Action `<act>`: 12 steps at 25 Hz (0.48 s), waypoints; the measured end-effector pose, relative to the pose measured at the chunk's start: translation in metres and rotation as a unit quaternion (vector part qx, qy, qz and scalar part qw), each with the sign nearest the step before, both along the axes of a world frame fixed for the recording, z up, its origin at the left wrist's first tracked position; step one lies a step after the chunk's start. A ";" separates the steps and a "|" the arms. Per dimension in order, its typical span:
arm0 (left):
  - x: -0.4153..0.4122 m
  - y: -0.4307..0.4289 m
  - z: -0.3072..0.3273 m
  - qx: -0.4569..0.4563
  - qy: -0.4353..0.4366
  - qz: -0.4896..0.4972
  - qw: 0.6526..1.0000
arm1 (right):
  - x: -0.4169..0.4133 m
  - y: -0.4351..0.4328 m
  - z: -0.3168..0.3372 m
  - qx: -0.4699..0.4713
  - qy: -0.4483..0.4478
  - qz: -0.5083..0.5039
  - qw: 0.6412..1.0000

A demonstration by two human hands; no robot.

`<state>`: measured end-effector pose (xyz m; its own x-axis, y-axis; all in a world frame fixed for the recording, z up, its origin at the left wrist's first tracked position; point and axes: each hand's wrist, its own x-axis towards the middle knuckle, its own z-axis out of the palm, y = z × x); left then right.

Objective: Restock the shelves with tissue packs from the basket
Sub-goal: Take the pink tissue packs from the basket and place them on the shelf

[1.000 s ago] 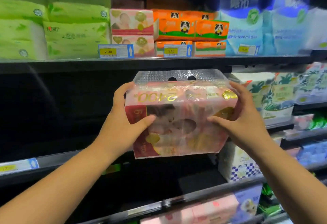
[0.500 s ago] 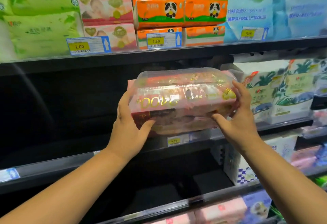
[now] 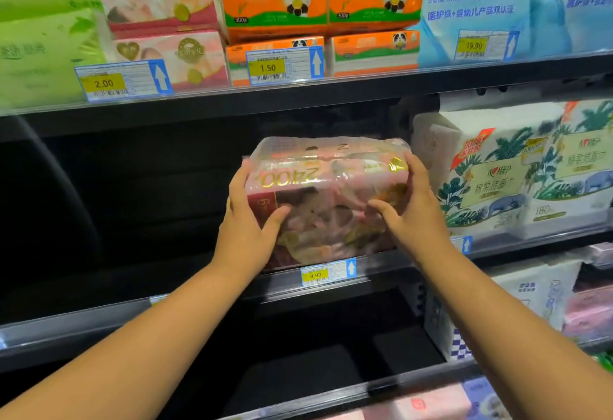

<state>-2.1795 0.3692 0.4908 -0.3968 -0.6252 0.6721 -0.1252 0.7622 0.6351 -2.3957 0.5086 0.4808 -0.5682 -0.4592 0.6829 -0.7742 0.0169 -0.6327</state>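
Observation:
A pink multi-pack of tissues (image 3: 326,194) in clear wrap, upside down with gold "2400" lettering, sits at the front of the dark middle shelf (image 3: 205,290), just above a 9.90 price tag. My left hand (image 3: 247,223) grips its left end, thumb across the front. My right hand (image 3: 409,210) grips its right end, fingers over the top edge. The basket is out of view.
White palm-print tissue packs (image 3: 517,174) stand right beside the pink pack. The top shelf holds green, pink and orange panda packs (image 3: 323,1) and blue bags. Left of the pink pack the middle shelf is dark. Lower shelves hold more packs at right.
Both hands carried the pink pack forward and down into the middle shelf; its lower edge now reaches the shelf front. The camera moved closer.

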 end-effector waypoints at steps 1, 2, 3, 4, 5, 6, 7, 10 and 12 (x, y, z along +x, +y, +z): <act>-0.005 -0.004 0.003 0.008 -0.005 0.010 1.000 | -0.003 -0.006 0.001 0.002 0.003 -0.003 1.000; -0.009 -0.008 0.004 0.008 -0.018 0.024 1.000 | -0.006 -0.012 0.003 0.004 0.004 -0.007 1.000; -0.012 -0.011 0.005 0.004 -0.037 0.037 0.999 | -0.007 -0.017 0.003 0.005 0.004 -0.012 1.000; -0.015 -0.014 0.005 -0.001 -0.058 0.046 0.997 | -0.008 -0.021 0.004 0.007 0.003 -0.017 1.000; -0.018 -0.018 0.004 -0.002 -0.076 0.049 0.996 | -0.007 -0.025 0.004 0.012 0.009 -0.023 1.000; -0.019 -0.021 0.003 0.003 -0.093 0.051 0.994 | -0.007 -0.030 0.002 0.023 0.017 -0.027 0.999; -0.021 -0.024 0.002 0.011 -0.109 0.053 0.993 | -0.007 -0.034 0.000 0.041 0.026 -0.027 0.998; -0.027 -0.029 -0.006 0.013 -0.172 0.075 0.982 | -0.017 -0.041 -0.007 0.130 0.039 0.001 0.991; -0.032 -0.030 -0.009 -0.013 -0.224 0.091 0.970 | -0.023 -0.044 -0.011 0.186 0.048 -0.008 0.981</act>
<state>-2.2120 0.3392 0.4819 -0.5371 -0.6977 0.4741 -0.5183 0.7164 0.4671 -2.4190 0.4641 0.4694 -0.5180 -0.6784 0.5210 -0.8278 0.2443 -0.5050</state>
